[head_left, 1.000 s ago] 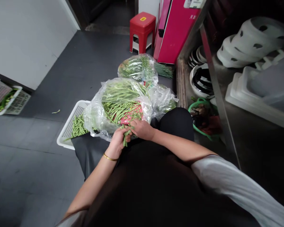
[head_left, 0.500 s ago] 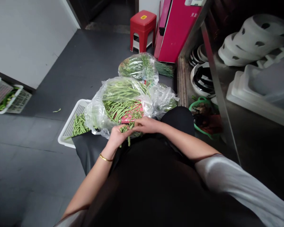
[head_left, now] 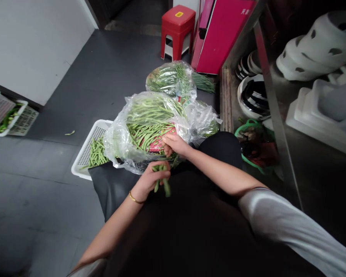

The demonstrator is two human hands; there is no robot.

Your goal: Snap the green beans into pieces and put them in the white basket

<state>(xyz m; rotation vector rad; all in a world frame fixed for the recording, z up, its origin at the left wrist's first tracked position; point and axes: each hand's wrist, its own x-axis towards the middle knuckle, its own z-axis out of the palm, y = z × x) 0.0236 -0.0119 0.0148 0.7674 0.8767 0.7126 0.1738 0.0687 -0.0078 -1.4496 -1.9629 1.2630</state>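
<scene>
My left hand (head_left: pixel 152 179) is closed around a small bunch of green beans (head_left: pixel 161 181) above my dark lap. A gold bangle sits on that wrist. My right hand (head_left: pixel 175 144) reaches into the open clear plastic bag (head_left: pixel 123 134) of green beans (head_left: pixel 148 129) in front of my knees, its fingers curled among the beans. Whether they hold any is hidden.
A white slotted basket (head_left: pixel 88 148) holding cut beans sits on the floor left of the bag. Another bag of beans (head_left: pixel 170 79) lies behind, near a red stool (head_left: pixel 177 27) and a pink cabinet (head_left: pixel 222 34). A green basket (head_left: pixel 255 148) and a metal shelf with bowls stand right.
My left hand has drawn back toward my lap with its beans. My right hand has parted from it and moved forward into the bag.
</scene>
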